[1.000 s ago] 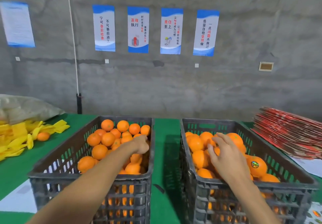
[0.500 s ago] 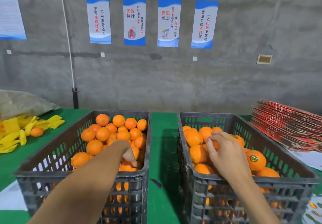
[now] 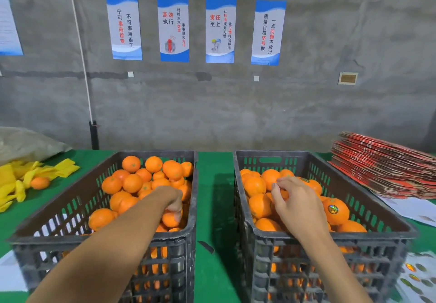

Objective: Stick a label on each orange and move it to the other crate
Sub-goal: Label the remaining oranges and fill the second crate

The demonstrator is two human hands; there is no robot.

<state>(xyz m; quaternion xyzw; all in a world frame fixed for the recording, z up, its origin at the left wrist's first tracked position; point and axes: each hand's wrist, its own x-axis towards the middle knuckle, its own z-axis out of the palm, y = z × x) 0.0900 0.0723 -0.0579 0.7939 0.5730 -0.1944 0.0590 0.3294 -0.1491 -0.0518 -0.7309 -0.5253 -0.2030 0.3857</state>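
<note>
Head view: two dark crates are seen side by side on a green table [image 3: 213, 199]. In the left crate [image 3: 35, 232], an orange [image 3: 170, 219] near the front right corner is gripped by the curled fingers of the left hand [image 3: 173, 202]. The right hand [image 3: 298, 204] is held loosely open, fingers lightly bent, over the oranges in the right crate [image 3: 382, 217], beside a labelled orange [image 3: 336, 210].

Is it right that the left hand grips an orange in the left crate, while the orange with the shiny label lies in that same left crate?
Not quite. In the head view, the labelled orange lies in the right crate. The left hand does grip an orange in the left crate.
</note>
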